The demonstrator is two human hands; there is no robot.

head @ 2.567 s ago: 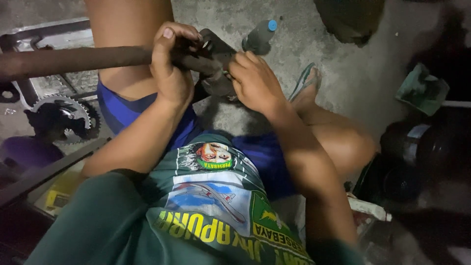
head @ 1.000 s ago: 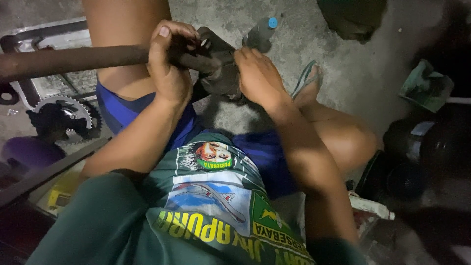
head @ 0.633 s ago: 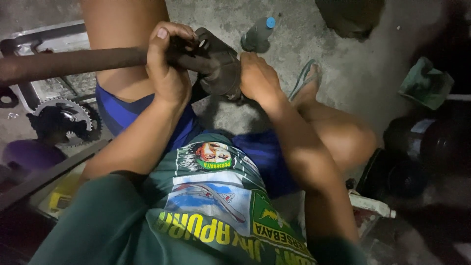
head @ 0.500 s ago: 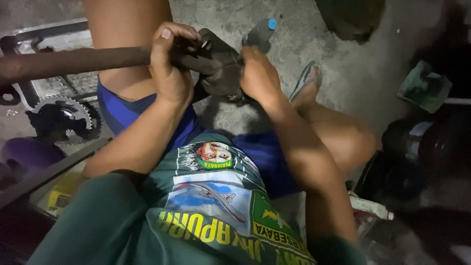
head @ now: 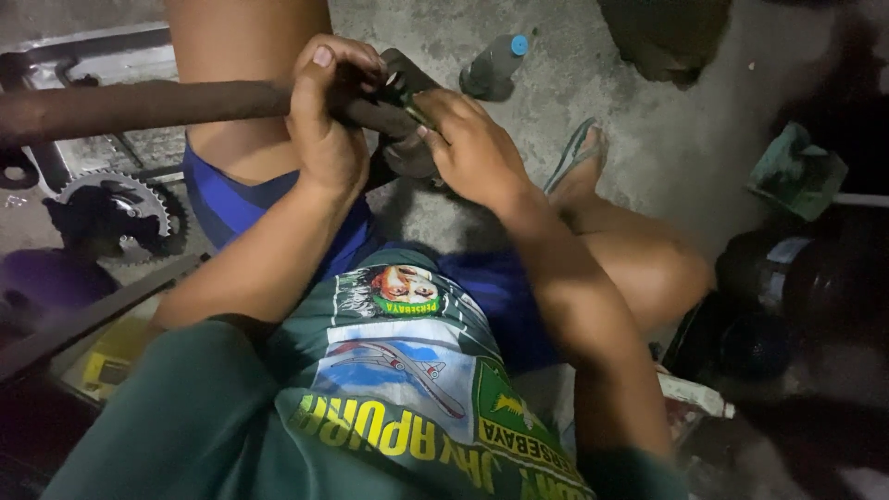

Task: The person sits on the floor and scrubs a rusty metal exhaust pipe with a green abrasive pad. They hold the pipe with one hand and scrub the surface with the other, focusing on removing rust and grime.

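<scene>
Head view: I see the long rusty bar (head: pixel 139 106) lying left to right over the knees, and my left hand (head: pixel 329 120) is closed around it near its right end, while the right hand (head: pixel 472 143) pinches the dark metal fitting (head: pixel 403 93) on that end. Below is a concrete floor (head: pixel 648 139), with a bottle (head: pixel 491 67) past the hands and a chainring (head: pixel 116 199) at the left.

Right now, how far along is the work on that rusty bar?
Done: nothing visibly finished. In hand: the left hand grips the rusty bar near its end, while the right hand works a dark metal fitting there. Left: the fitting is not yet off the bar; the chainring lies untouched on the floor.
</scene>
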